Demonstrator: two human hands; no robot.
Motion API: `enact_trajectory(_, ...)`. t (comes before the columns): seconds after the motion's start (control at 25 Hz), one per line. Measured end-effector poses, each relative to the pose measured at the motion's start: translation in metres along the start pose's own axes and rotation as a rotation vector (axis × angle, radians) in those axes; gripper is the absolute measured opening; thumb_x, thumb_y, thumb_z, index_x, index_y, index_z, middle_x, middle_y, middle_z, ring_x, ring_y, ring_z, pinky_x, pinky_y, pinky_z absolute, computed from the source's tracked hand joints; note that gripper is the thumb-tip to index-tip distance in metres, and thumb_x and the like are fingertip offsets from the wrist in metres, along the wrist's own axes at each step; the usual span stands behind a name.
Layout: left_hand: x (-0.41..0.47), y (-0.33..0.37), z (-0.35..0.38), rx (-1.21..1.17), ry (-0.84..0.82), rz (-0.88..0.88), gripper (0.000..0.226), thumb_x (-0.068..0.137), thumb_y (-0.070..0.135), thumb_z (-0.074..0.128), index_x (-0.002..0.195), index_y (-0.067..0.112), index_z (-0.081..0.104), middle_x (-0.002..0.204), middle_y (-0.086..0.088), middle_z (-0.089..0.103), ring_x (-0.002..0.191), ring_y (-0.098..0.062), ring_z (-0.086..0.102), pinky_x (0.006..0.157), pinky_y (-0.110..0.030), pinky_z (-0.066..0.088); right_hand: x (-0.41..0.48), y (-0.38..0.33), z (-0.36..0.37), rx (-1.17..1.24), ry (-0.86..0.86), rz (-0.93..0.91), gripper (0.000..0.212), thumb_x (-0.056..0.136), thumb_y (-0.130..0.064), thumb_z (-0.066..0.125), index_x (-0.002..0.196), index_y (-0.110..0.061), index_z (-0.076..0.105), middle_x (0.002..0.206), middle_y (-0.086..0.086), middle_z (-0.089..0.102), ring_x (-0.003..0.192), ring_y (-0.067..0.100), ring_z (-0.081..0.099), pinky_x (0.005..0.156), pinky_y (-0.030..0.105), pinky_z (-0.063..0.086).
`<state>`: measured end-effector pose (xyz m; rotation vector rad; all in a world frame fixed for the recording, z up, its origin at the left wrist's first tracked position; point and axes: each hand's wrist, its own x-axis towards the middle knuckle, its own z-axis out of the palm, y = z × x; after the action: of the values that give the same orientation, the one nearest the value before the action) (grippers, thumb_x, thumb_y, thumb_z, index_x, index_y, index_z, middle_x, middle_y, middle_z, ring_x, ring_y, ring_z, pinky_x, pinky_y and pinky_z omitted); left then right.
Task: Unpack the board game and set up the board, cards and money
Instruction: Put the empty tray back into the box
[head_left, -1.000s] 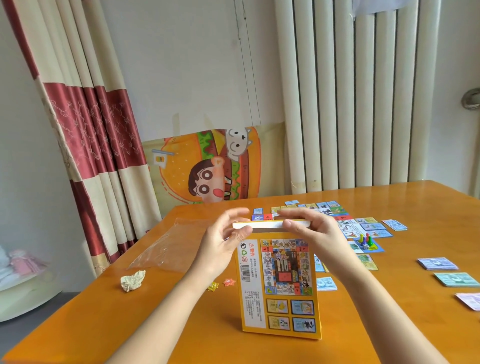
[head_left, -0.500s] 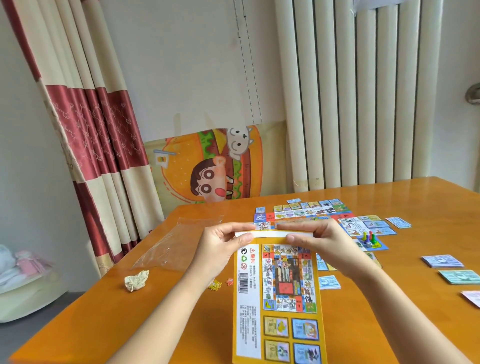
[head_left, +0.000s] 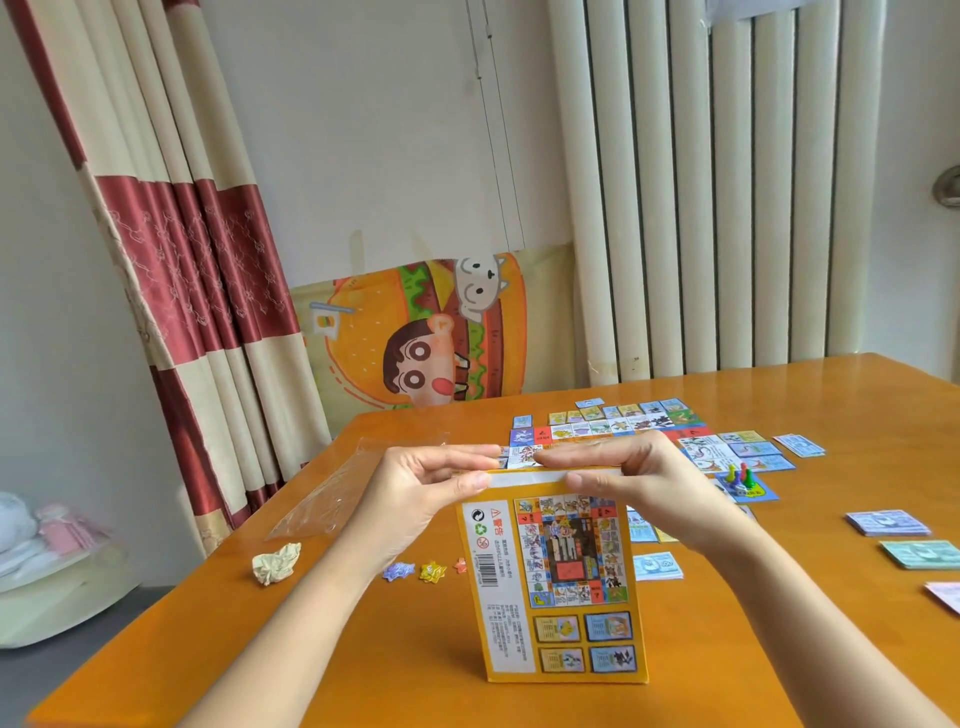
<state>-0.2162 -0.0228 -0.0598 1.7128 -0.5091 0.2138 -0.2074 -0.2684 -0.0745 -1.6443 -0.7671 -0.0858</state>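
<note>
Box (head_left: 558, 577): yellow, standing upright on its bottom edge on the orange table (head_left: 415, 675), near the front; printed back faces the person, top leaning slightly away.
Left hand (head_left: 431, 483): at the box's top left corner, thumb in front and fingers behind, pinching the white top flap.
Right hand (head_left: 654, 483): at the top right corner, same pinch, fingers laid flat over the flap edge.
Board (head_left: 623, 431): spread flat behind the box, partly hidden by both hands.
Pawns (head_left: 740, 475): small coloured cluster on a blue square at the board's right side.
Money: blue-white stack (head_left: 657, 566) just right of the box; purple pile (head_left: 888, 522) and green pile (head_left: 922, 553) well apart, further right.
Plastic wrapper (head_left: 332, 493): clear, lying flat to the left.
Crumpled paper (head_left: 275, 561): near the table's left edge.
Star tokens (head_left: 415, 571): just left of the box.
</note>
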Motion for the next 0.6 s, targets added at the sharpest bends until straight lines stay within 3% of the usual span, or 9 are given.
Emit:
enact_trajectory(0.2,-0.013,0.003,-0.002,0.067,-0.041,0.046,0.021,0.071,0.014,0.069,0.091,0.014,0.076,0.103,0.0,0.073,0.105,-0.01,0.065,0.085,-0.026,0.054,-0.003,0.002,0.003,-0.002,-0.004,-0.034,0.029,0.07,-0.019,0.074,0.099,-0.017,0.075,0.108,-0.006,0.072,0.109,0.008,0.064,0.087,0.024,0.054)
enact_trajectory(0.44,-0.014,-0.003,0.005,-0.112,0.148,-0.013,0.012,0.061,0.011,0.075,0.073,0.011,0.077,0.094,-0.01,0.074,0.097,-0.021,0.069,0.085,-0.033,0.054,-0.004,0.002,0.003,-0.07,-0.016,-0.062,0.029,0.073,-0.024,0.071,0.102,-0.024,0.074,0.111,-0.013,0.07,0.113,0.003,0.06,0.089,0.017,0.049)
enact_trajectory(0.6,-0.017,0.002,-0.004,-0.065,0.019,-0.03,0.016,0.061,0.021,0.076,0.076,0.018,0.079,0.102,-0.005,0.073,0.105,-0.017,0.066,0.088,-0.033,0.055,-0.004,0.004,0.002,-0.036,-0.038,-0.034,0.03,0.074,-0.021,0.07,0.105,-0.019,0.074,0.116,-0.01,0.069,0.116,0.004,0.059,0.088,0.022,0.051)
